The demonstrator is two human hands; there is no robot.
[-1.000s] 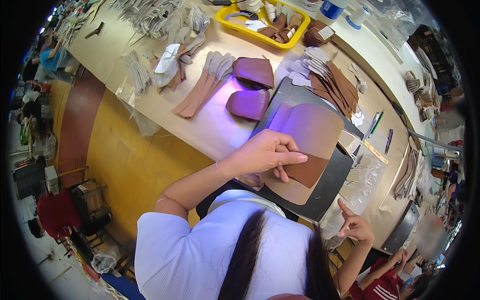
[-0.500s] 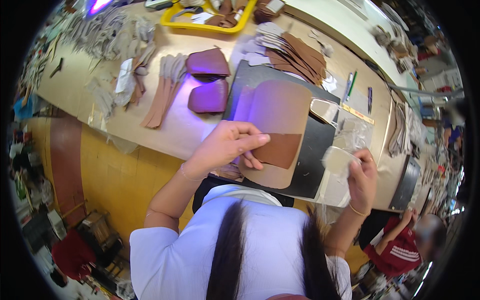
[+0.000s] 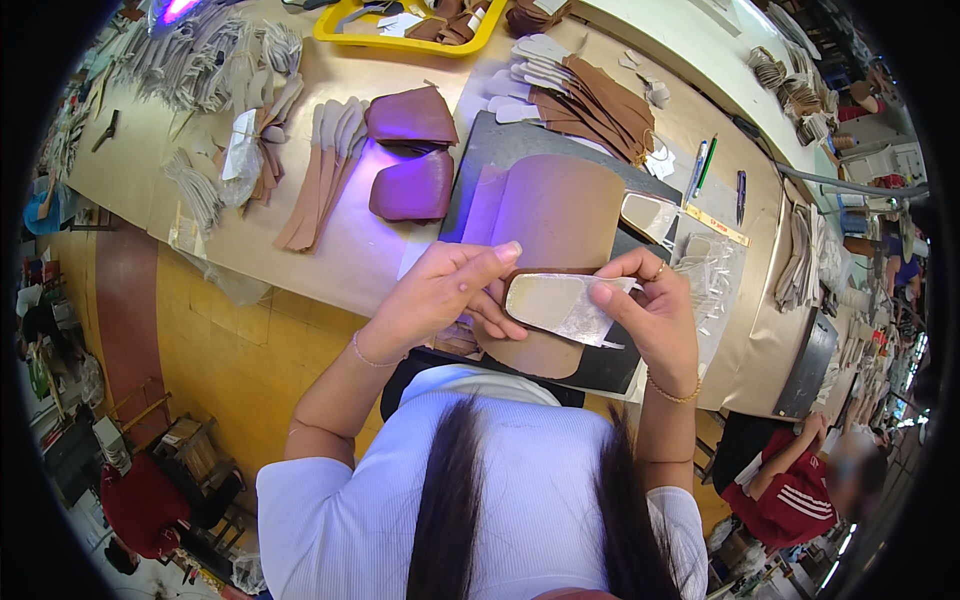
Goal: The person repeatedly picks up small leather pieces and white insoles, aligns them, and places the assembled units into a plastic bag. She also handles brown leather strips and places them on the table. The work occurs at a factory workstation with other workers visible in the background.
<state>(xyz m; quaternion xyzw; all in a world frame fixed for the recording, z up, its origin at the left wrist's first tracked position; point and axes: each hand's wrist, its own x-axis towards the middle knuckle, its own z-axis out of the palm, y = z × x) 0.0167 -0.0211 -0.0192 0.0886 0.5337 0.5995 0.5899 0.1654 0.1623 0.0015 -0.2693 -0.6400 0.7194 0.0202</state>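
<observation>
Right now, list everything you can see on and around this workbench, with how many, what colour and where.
flat pale piece: one, silvery-beige, held up between both hands
brown sheet: one, brown, lying on the dark mat
dark mat: one, dark grey, bench centre
folded leather pieces: two, maroon, left of the mat
cut brown pieces: a stack, brown, beyond the mat
yellow tray: one, yellow, far edge, holding scraps
strip bundles: several, grey and tan, far left of bench
pens: about three, green and dark, right of the mat
workbench: one, tan
seated person: one, red top, lower right
left hand: grips the piece's left end
right hand: grips its right end
</observation>
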